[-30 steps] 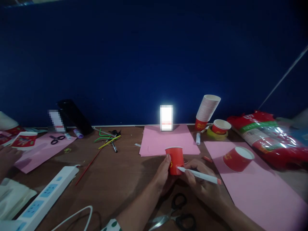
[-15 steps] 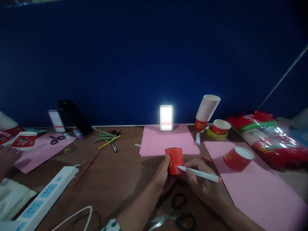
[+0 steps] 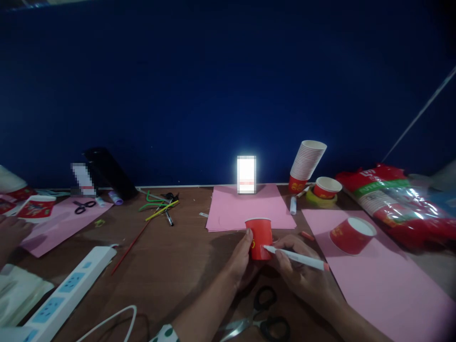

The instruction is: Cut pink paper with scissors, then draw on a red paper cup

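Red cup [image 3: 260, 237]: standing upright on the table [image 3: 171, 266], near centre, just in front of the far pink sheet [image 3: 249, 209].
Left hand [image 3: 241, 261]: gripping the cup's left side.
Right hand [image 3: 302, 273]: closing around a white marker [image 3: 297, 258], its tip touching the cup's right wall.
Scissors [image 3: 260, 318]: lying nearer, below both hands.
Tipped cup [image 3: 351, 235]: resting on the right pink sheet [image 3: 384, 280].

The left hand [image 3: 241, 260] and right hand [image 3: 302, 278] are bare; the left sleeve [image 3: 166, 334] is white with green dots.
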Tool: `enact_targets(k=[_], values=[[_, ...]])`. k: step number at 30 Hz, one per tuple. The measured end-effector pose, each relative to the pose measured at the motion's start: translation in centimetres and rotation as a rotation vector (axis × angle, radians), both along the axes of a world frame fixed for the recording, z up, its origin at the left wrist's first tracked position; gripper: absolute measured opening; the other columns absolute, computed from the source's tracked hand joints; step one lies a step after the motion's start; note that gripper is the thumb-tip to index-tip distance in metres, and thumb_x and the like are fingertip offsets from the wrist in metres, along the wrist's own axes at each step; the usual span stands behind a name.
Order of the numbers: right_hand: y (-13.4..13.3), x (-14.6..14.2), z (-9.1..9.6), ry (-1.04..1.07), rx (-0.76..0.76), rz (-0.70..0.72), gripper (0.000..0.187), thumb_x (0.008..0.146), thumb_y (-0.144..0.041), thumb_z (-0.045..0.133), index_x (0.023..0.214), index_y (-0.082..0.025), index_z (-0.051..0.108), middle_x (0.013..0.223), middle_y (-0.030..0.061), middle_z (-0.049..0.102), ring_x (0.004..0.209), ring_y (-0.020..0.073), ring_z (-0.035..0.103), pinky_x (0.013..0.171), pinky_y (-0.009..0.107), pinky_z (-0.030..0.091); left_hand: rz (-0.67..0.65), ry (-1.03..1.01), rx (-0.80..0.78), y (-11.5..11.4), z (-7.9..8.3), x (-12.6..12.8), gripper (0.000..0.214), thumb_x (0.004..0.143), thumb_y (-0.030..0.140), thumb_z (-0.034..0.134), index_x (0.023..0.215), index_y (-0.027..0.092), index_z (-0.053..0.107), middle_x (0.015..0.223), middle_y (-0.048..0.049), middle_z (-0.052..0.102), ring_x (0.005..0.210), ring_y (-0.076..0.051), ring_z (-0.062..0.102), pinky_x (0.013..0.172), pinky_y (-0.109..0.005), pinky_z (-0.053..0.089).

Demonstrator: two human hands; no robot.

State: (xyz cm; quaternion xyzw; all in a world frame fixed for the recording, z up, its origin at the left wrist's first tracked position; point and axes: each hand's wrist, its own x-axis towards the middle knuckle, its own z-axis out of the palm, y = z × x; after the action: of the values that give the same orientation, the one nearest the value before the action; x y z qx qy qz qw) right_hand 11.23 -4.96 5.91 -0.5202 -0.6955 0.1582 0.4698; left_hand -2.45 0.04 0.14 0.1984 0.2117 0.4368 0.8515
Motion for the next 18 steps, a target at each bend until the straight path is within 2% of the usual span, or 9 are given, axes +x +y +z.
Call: enact_targets(k=[6, 11, 16, 18], values=[[-0.12, -0.21, 0.59, -0.025, -0.029, 0.026, 0.014, 0.085, -0.024, 0.053, 0.075, -0.022, 0.062, 0.071, 0.0011, 0.067, 0.067, 0.0174, 0.064, 0.058, 0.027, 0.049, -0.028, -0.005, 0.011, -0.04, -0.15, 0.00, 0.055, 0.084, 0.058, 0.047, 0.090, 0.006, 0.064, 0.077, -0.0105, 0.064, 0.070, -0.018, 0.059, 0.081, -0.035, 0.046], [-0.17, -0.14, 0.49, -0.034, -0.006, -0.007, 0.013, 0.085, -0.025, 0.052, 0.078, -0.022, 0.062, 0.073, 0.0018, 0.068, 0.067, 0.0183, 0.065, 0.058, 0.027, 0.051, 0.013, 0.010, 0.016, -0.06, -0.27, 0.04, 0.050, 0.084, 0.055, 0.051, 0.092, 0.007, 0.064, 0.077, -0.0097, 0.065, 0.071, -0.018, 0.059, 0.079, -0.033, 0.045], [-0.10, -0.10, 0.62, -0.039, -0.046, 0.080, 0.014, 0.085, -0.022, 0.051, 0.074, -0.022, 0.061, 0.071, 0.0009, 0.066, 0.064, 0.0161, 0.064, 0.058, 0.026, 0.051, 0.024, 0.047, -0.018, 0.09, -0.36, 0.08, 0.052, 0.082, 0.058, 0.051, 0.086, 0.008, 0.063, 0.072, -0.0078, 0.062, 0.064, -0.016, 0.057, 0.070, -0.030, 0.044], [-0.05, -0.08, 0.55, -0.025, -0.034, 0.068, 0.014, 0.085, -0.023, 0.052, 0.074, -0.021, 0.061, 0.071, 0.0009, 0.066, 0.065, 0.0161, 0.064, 0.059, 0.026, 0.051, 0.015, 0.050, -0.008, 0.12, -0.48, 0.08, 0.053, 0.081, 0.059, 0.052, 0.087, 0.008, 0.063, 0.072, -0.0080, 0.063, 0.064, -0.016, 0.057, 0.070, -0.030, 0.044]])
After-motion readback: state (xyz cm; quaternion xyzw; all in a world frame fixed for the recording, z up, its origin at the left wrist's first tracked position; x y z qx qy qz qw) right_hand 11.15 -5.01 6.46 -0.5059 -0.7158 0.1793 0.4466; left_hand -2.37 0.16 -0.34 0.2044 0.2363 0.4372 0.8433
